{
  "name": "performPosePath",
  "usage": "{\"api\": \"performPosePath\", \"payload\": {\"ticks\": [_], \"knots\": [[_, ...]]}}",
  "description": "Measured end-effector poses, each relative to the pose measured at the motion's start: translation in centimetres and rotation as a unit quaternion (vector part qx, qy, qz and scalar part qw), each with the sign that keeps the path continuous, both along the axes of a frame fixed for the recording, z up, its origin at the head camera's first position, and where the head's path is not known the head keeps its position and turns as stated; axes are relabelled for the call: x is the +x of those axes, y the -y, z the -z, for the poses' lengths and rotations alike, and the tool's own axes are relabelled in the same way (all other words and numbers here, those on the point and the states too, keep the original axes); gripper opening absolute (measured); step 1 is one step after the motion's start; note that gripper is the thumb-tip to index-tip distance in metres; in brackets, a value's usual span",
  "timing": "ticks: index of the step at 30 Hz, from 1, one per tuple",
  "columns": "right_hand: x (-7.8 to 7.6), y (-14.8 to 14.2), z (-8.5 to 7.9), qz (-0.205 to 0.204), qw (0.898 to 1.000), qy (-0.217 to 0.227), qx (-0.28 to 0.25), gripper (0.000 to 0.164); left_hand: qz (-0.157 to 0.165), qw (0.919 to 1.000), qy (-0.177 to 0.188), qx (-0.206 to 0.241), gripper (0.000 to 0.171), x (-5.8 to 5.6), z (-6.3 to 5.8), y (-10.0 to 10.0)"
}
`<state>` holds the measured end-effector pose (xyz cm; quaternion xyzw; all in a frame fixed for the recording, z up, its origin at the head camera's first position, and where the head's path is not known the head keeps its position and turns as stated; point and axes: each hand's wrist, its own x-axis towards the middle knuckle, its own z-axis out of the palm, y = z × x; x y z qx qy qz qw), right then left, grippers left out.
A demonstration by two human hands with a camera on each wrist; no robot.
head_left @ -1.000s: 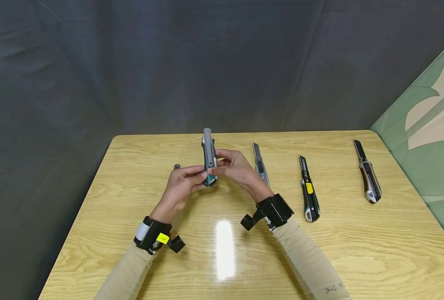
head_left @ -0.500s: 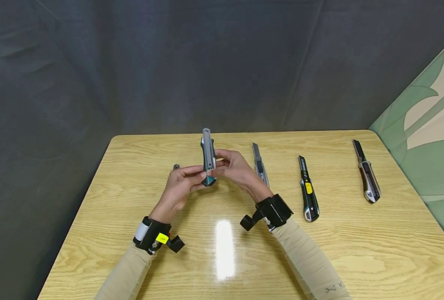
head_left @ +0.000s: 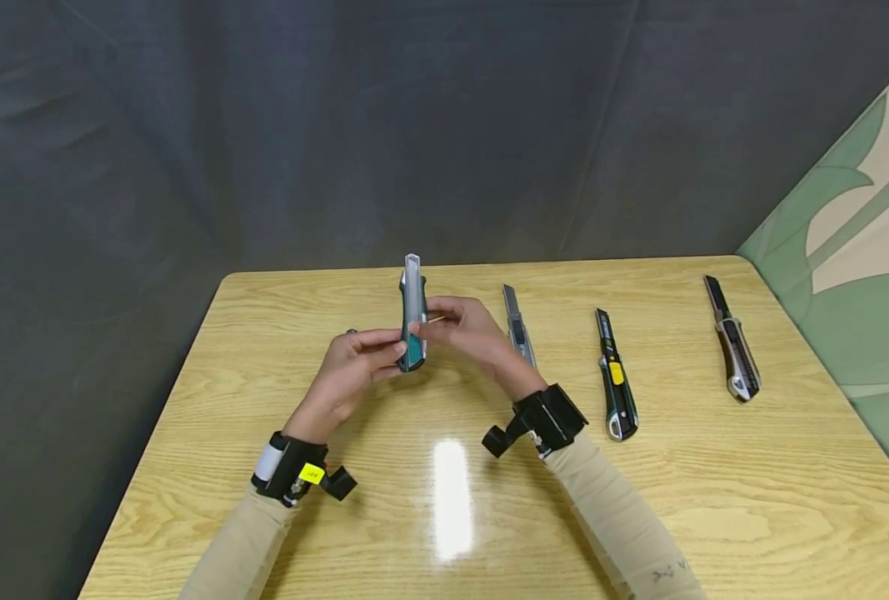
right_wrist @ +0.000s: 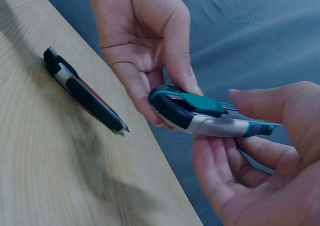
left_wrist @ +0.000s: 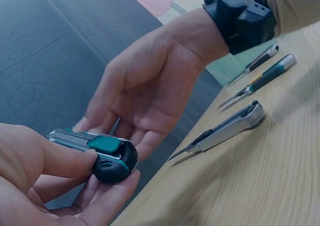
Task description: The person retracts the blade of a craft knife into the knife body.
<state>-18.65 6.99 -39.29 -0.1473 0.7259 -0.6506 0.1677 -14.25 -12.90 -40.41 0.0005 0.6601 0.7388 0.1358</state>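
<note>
A snap-off cutter knife (head_left: 413, 333), black and teal with a silver channel, is held up above the table, its nose pointing away from me. My left hand (head_left: 347, 371) pinches its rear end between thumb and fingers. From the other side my right hand (head_left: 474, 337) holds the middle, fingers underneath and thumb over the top. A green slider (left_wrist: 105, 144) sits near the rear end in the left wrist view. Beside my right hand lies a grey cutter knife (head_left: 518, 325), partly hidden by that hand in the head view.
A black cutter with a yellow slider (head_left: 619, 379) and a brown-and-silver one (head_left: 734, 342) lie to the right on the wooden table (head_left: 714, 500). Behind my left hand is a black cutter with an orange stripe (right_wrist: 87, 93). A dark curtain (head_left: 414, 125) hangs behind.
My left hand has shifted slightly left. The held cutter is turned a little, and more of its teal rear shows now. The other knives lie where they were.
</note>
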Motion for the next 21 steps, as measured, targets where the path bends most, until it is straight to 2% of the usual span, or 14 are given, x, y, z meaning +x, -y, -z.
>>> {"api": "performPosePath", "payload": {"ticks": [6,12,15,18,21], "knots": [[-0.2,0.1,-0.1,0.03,0.999,0.018,-0.005,0.029,0.014,0.9995,-0.007,-0.027,0.032,0.2,0.1,0.4],[-0.2,0.5,0.6,0.033,0.997,0.057,-0.03,0.024,0.034,0.9984,-0.001,-0.046,0.043,0.3,0.4,1.1],[-0.2,0.7,0.9,0.035,0.996,0.069,-0.034,0.026,0.046,0.9973,-0.003,-0.057,0.043,0.4,0.4,1.3],[-0.3,0.8,1.3,0.037,0.996,0.071,-0.03,0.03,0.059,0.9943,-0.025,-0.086,0.044,0.7,0.6,1.3],[-0.2,0.9,1.7,0.039,0.996,0.075,-0.019,0.033,0.067,0.9842,-0.06,-0.153,0.052,1.1,1.0,1.3]]}}
